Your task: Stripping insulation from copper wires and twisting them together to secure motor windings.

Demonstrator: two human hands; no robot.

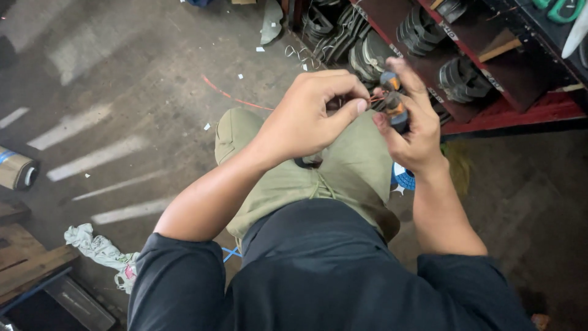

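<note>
Both hands are raised over my olive-green trouser leg (331, 171). My right hand (413, 125) is closed around a small tool with black and orange handles (394, 101), held upright. My left hand (312, 113) pinches something small at the tool's tip, thumb against curled fingers; a thin reddish wire (375, 97) shows between the two hands. What the left fingers grip is mostly hidden.
A dark red shelf unit (508, 107) at the upper right holds coils of grey cable or belts (422, 30). A long orange wire (236, 97) lies on the concrete floor. A crumpled rag (101, 248) and wooden boards (27, 260) are at lower left, a roll (15, 168) at far left.
</note>
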